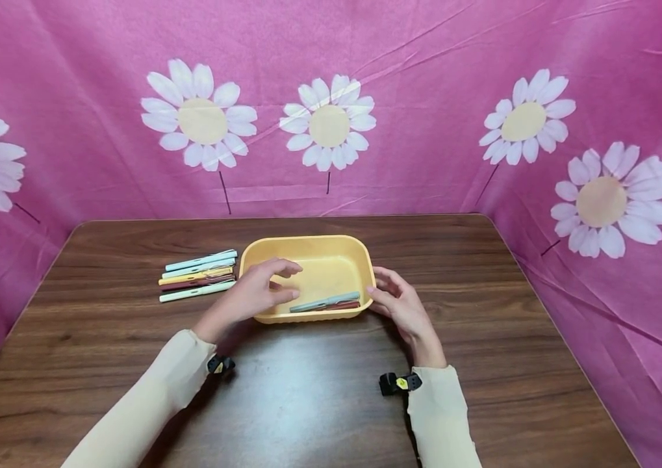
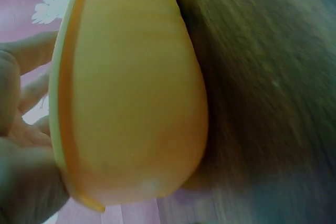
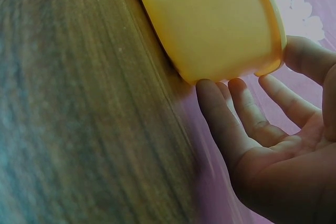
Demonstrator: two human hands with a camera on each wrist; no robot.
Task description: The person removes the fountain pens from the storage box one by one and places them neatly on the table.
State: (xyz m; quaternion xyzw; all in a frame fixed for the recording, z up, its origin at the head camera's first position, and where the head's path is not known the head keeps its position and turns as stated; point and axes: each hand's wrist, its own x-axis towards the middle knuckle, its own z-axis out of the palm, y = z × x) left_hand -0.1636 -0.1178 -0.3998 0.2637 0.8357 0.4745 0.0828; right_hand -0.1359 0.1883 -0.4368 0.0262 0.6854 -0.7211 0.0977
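Observation:
A yellow plastic bin (image 1: 304, 246) sits on the table. Inside it, along the front wall, lie a grey-blue pen (image 1: 325, 302) and a dark red pen (image 1: 342, 306). My left hand (image 1: 257, 289) reaches over the bin's left rim, thumb and fingers apart with nothing between them. At the right end, my right hand (image 1: 403, 309) holds the bin, its thumb at the rim and fingertips against the outer wall. The right wrist view shows those fingers (image 3: 210, 103) touching the yellow wall. Left of the bin, several pens (image 1: 199, 276) lie side by side: light blue, yellow, dark red and pale green.
The brown wood-grain table (image 1: 307, 403) extends around the bin. A pink cloth (image 1: 412, 130) with white flowers hangs behind the table and along its sides. Black straps with small cameras are on both wrists.

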